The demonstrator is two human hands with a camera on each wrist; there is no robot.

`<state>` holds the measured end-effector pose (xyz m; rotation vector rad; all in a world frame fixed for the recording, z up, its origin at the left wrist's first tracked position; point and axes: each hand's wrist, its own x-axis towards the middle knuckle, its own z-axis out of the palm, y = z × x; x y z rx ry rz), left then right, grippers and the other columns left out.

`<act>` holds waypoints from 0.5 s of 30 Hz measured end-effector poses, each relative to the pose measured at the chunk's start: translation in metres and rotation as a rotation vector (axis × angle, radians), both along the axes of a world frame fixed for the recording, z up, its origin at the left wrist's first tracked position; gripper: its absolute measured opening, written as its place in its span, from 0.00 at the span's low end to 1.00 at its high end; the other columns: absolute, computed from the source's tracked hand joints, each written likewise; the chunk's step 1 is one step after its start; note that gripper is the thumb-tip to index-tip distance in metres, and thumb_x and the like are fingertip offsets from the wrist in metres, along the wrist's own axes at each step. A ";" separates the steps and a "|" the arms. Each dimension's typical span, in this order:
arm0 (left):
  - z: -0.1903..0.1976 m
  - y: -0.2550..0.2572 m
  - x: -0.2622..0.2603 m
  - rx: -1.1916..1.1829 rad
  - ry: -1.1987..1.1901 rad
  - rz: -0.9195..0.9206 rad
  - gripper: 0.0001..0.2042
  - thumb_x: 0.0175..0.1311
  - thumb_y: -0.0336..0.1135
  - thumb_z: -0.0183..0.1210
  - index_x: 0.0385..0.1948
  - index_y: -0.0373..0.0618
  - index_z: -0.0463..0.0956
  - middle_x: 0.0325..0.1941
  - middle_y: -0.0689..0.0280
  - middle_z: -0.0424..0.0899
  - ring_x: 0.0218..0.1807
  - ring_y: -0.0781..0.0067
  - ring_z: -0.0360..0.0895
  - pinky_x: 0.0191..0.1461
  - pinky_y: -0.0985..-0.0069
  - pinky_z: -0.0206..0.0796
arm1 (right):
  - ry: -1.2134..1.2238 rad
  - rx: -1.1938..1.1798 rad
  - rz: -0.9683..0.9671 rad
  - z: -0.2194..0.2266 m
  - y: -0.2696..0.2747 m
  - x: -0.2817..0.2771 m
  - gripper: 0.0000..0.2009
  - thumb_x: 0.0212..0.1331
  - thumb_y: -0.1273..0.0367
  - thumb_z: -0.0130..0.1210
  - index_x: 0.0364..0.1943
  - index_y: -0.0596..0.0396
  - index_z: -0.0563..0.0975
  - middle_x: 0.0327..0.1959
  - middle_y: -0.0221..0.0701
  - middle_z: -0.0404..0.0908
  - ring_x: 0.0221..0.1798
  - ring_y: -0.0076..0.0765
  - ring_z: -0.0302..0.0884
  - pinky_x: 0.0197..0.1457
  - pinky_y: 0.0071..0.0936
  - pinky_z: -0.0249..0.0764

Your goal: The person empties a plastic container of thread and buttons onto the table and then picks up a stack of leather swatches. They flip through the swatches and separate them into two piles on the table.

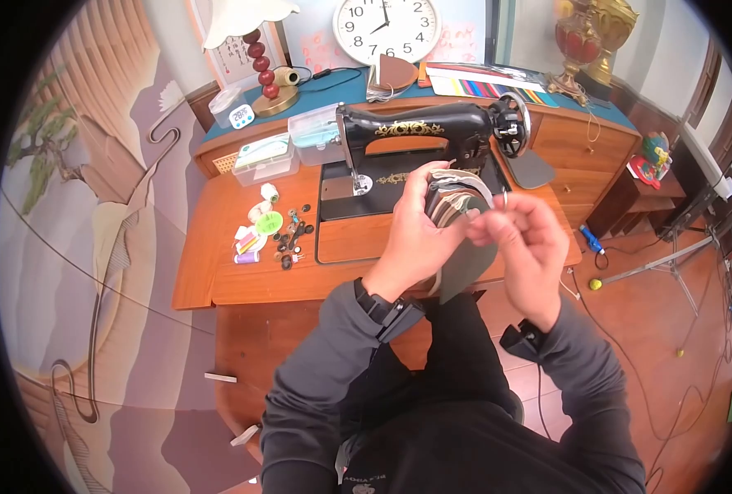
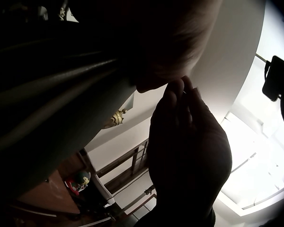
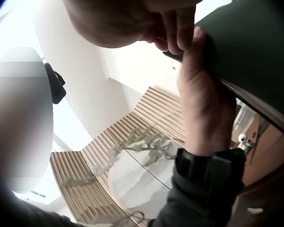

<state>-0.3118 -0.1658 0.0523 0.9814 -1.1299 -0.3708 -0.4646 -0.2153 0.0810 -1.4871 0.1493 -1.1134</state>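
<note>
A fanned stack of leather or fabric swatches (image 1: 456, 198) in several colours is held up in front of the sewing machine (image 1: 419, 128). The left hand (image 1: 419, 243) grips the stack from its left side, thumb toward the middle. A dark green swatch (image 1: 469, 267) hangs below. At the stack's right edge the right hand (image 1: 531, 255) pinches near a metal ring (image 1: 504, 200); exactly what lies between its fingertips is hidden. In the right wrist view the dark green swatch (image 3: 255, 56) spreads beside the left hand (image 3: 206, 104). The left wrist view shows the right hand (image 2: 189, 151) in shadow.
Buttons (image 1: 288, 239), thread spools (image 1: 247, 257) and a green disc (image 1: 270, 222) lie left of the machine. Behind stand plastic boxes (image 1: 265, 158), a lamp (image 1: 259, 66), a clock (image 1: 386, 25) and a colour chart (image 1: 485, 85). A grey pad (image 1: 531, 169) lies right.
</note>
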 end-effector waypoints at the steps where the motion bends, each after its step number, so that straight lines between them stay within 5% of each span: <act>1: -0.002 -0.001 0.001 -0.011 -0.063 0.043 0.31 0.55 0.23 0.67 0.61 0.39 0.62 0.51 0.59 0.81 0.53 0.72 0.79 0.57 0.73 0.72 | 0.030 0.050 0.025 0.007 -0.005 0.000 0.10 0.69 0.76 0.52 0.51 0.65 0.72 0.37 0.35 0.84 0.39 0.26 0.82 0.46 0.22 0.78; 6: -0.001 0.001 -0.004 0.044 -0.066 0.063 0.32 0.54 0.25 0.68 0.61 0.38 0.63 0.50 0.59 0.81 0.52 0.70 0.80 0.57 0.72 0.72 | 0.138 0.110 -0.031 0.039 -0.024 0.007 0.08 0.71 0.68 0.53 0.40 0.61 0.77 0.24 0.25 0.79 0.23 0.16 0.73 0.28 0.16 0.68; 15: -0.025 -0.002 -0.003 0.069 -0.131 0.100 0.35 0.56 0.28 0.69 0.65 0.35 0.58 0.57 0.57 0.76 0.58 0.70 0.75 0.62 0.70 0.68 | 0.257 0.158 0.001 0.070 -0.041 0.024 0.06 0.67 0.69 0.54 0.37 0.57 0.78 0.20 0.22 0.74 0.18 0.13 0.63 0.22 0.14 0.57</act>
